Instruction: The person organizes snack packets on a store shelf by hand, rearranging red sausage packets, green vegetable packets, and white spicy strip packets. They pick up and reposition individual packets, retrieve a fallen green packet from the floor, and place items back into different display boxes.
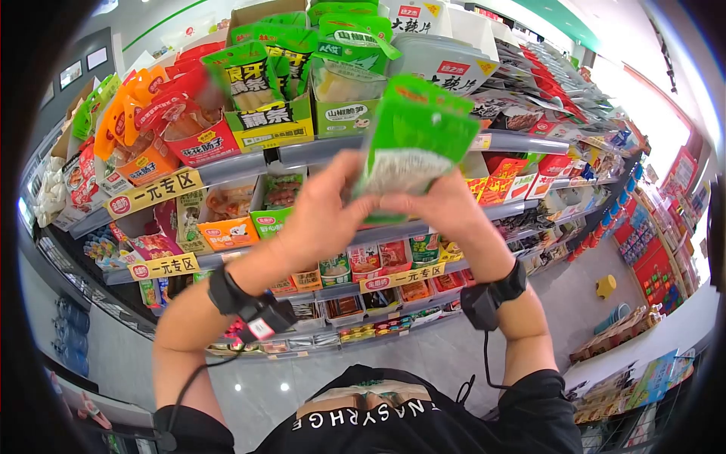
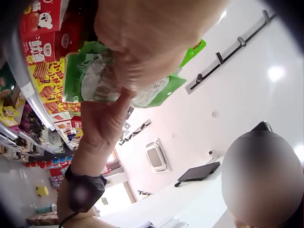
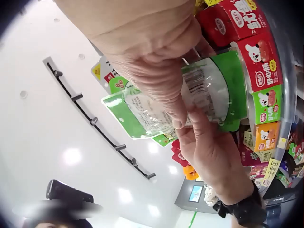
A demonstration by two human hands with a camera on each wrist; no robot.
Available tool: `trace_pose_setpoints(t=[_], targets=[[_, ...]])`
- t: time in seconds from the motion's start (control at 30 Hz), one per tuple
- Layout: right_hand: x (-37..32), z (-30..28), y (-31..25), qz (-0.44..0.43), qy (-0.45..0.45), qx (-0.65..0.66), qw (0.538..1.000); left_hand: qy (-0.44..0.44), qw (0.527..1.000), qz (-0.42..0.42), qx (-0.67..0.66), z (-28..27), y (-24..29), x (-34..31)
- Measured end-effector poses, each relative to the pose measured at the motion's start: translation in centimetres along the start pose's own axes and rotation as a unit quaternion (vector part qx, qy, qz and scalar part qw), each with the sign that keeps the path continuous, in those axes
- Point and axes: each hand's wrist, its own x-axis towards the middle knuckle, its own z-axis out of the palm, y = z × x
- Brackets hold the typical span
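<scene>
A green and clear plastic snack pouch is held up in front of the shelf by both hands. My left hand grips its lower left edge, thumb pointing inward. On the lower right, my right hand pinches it, the two thumbs nearly meeting at the bottom. The pouch shows printed small text and a clear window in the left wrist view. A barcode label is visible on the same pouch in the right wrist view. Most fingers are hidden behind it.
Just behind stands a tiered snack shelf with yellow price strips. Its top tier holds green bamboo-shoot packets, yellow-black packets and red packets. Grey flat packs stand to the right. A yellow stool is on the floor.
</scene>
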Motion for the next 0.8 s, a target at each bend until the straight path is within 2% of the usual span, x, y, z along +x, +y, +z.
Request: trace_pose_setpoints(t=[0.07, 0.17, 0.27, 0.3, 0.4, 0.43, 0.57, 0.67, 0.77, 0.8], targets=[[2.1, -0.3, -1.1, -0.053, -0.021, -0.036, 0.998, -0.002, 0.998, 0.037, 0.05, -1.6, -0.7, 2.0], [4.9, -1.0, -1.8, -0.081, -0.02, -0.129, 0.988, -0.014, 0.98, 0.004, 0.2, -3.9, -0.3, 4.6], [6.1, -1.3, -3.4, -0.121, 0.015, -0.241, 0.963, -0.017, 0.959, 0.09, 0.27, -5.4, 0.7, 6.6], [6.6, -1.5, -3.4, -0.117, 0.022, -0.182, 0.976, -0.03, 0.945, 0.115, 0.305, -5.9, 0.9, 7.0], [6.1, -2.1, -4.6, -0.108, 0.085, -0.266, 0.954, -0.055, 0.824, 0.247, 0.507, -7.0, 1.6, 7.4], [6.0, -2.4, -4.4, -0.128, 0.09, -0.27, 0.95, -0.027, 0.796, 0.31, 0.52, -7.1, 1.6, 7.6], [5.6, -2.4, -4.1, -0.147, 0.125, -0.185, 0.964, 0.16, 0.709, 0.431, 0.535, -6.3, 2.1, 9.5], [5.7, -2.1, -3.7, -0.18, 0.124, -0.173, 0.96, 0.156, 0.663, 0.348, 0.644, -6.1, 2.8, 10.1], [6.2, -1.8, -3.1, -0.217, 0.114, -0.162, 0.956, 0.129, 0.706, 0.293, 0.632, -6.9, 1.9, 11.9], [6.4, -1.6, -3.1, -0.221, 0.123, -0.172, 0.952, 0.115, 0.707, 0.277, 0.64, -7.2, 1.6, 12.8]])
